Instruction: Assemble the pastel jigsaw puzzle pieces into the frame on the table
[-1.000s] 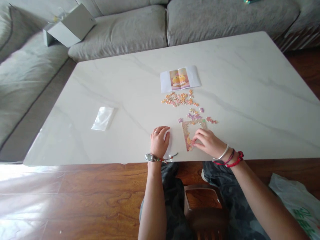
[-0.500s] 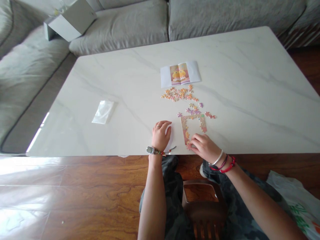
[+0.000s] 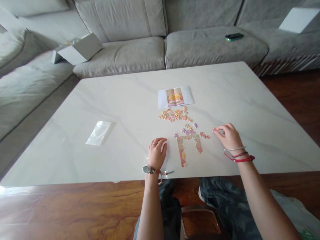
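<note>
On the white marble table (image 3: 105,100) lies a partly joined jigsaw frame (image 3: 187,146), an upside-down U of pink and orange pieces. Loose jigsaw pieces (image 3: 173,115) lie in a heap beyond it, below a folded picture sheet (image 3: 175,97) showing a yellow figure. My left hand (image 3: 157,152) rests flat on the table left of the frame, fingers together, holding nothing. My right hand (image 3: 228,136) is right of the frame, fingertips pinched on a small pink piece (image 3: 214,129) beside a few stray pieces (image 3: 204,135).
An empty clear plastic bag (image 3: 98,132) lies on the table's left part. A grey sofa (image 3: 140,50) wraps the far side, with a white box (image 3: 80,48), a phone (image 3: 234,36) and another white box (image 3: 297,20) on it. Wooden floor lies below.
My right hand left the frame's lower left corner and moved right and away, to a stray piece. The camera tilted up, showing more sofa. My left hand stayed put.
</note>
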### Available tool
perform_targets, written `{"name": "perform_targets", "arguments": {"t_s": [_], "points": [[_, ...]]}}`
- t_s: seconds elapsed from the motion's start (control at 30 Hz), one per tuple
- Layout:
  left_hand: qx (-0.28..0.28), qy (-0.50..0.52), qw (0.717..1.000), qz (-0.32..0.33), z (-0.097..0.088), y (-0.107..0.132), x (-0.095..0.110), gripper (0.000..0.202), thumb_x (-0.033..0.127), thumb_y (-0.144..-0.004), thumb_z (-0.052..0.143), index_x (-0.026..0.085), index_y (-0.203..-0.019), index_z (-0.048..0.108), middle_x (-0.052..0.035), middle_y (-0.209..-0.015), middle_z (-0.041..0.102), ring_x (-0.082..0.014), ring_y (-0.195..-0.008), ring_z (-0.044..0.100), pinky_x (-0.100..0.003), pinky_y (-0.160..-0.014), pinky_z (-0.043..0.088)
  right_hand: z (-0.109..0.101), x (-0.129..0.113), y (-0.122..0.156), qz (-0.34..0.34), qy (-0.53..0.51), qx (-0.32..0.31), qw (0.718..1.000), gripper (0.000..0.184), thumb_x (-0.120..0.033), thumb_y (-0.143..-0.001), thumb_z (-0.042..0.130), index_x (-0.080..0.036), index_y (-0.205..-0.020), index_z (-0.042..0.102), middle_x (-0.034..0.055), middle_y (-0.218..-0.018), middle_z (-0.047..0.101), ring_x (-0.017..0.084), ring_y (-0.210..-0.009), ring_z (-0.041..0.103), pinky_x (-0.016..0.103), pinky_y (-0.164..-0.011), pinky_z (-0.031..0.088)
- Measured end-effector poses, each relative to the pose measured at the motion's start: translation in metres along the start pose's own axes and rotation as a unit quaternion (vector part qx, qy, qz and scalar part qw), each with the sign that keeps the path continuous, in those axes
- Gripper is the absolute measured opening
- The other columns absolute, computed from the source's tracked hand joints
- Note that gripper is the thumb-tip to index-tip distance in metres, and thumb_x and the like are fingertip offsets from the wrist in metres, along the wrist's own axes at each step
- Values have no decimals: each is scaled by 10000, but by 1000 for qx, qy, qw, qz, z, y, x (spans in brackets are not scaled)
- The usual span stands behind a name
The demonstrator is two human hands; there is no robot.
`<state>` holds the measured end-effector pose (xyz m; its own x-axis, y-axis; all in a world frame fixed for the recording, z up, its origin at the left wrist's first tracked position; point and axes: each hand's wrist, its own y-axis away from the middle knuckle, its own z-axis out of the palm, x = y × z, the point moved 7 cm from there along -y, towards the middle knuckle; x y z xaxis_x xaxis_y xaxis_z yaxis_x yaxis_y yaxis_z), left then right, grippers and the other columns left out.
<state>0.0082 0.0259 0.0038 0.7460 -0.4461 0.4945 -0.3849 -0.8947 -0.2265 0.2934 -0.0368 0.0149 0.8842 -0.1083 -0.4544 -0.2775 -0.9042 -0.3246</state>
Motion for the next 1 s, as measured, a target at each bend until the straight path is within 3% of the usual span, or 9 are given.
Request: {"name": "perform_targets", "arguments": {"t_s": [0.13,0.27,0.43,0.57,0.67,0.87,1.0], "points": [[-1,5,1000,8,4,-12,0,211,199,-793,419,198,-943,567,-52,-967,586,-182,-932,507,-357,-811,413,14,18,-12,33,21,0,999,149,-302,-730,534,-171,-674,577,46,-695,520,162,-664,521,300,-650,431],[-1,8,1000,11,6,-17,-2,205,204,-792,424,205,-939,567,-50,-961,588,-180,-926,512,-356,-804,421,30,5,-11,29,15,-51,998,128,-278,-728,535,-171,-693,598,47,-729,530,157,-683,530,287,-682,430],[6,15,1000,13,4,-17,-2,206,200,-793,424,205,-941,566,-52,-963,586,-181,-924,512,-361,-810,418,24,-14,-22,16,26,-73,997,131,-221,-730,509,-169,-796,609,58,-813,544,155,-725,532,271,-705,421],[2,14,1000,6,2,-14,-4,209,198,-792,422,197,-943,567,-55,-964,586,-182,-925,508,-363,-807,419,38,-27,-28,5,29,-166,986,150,-176,-727,481,-167,-798,613,50,-819,541,124,-663,527,243,-672,418],[2,12,1000,3,0,-12,-9,214,195,-793,420,197,-952,563,-55,-978,582,-183,-936,504,-366,-816,414,47,-30,-27,11,40,-201,979,146,-166,-720,482,-167,-783,614,41,-791,537,109,-624,517,231,-661,413],[7,17,1000,-1,-4,-10,-14,215,200,-794,419,195,-952,565,-57,-975,581,-184,-930,503,-367,-821,411,54,-25,-19,-9,39,-210,977,55,-178,-685,542,-188,-712,589,37,-777,549,130,-706,528,240,-685,415],[4,18,1000,-8,-5,-8,-14,217,210,-795,416,199,-949,568,-52,-975,581,-185,-933,500,-366,-825,408,54,-24,-18,-8,27,-182,983,20,-170,-667,554,-177,-686,556,45,-762,567,146,-708,536,259,-661,426]]}}
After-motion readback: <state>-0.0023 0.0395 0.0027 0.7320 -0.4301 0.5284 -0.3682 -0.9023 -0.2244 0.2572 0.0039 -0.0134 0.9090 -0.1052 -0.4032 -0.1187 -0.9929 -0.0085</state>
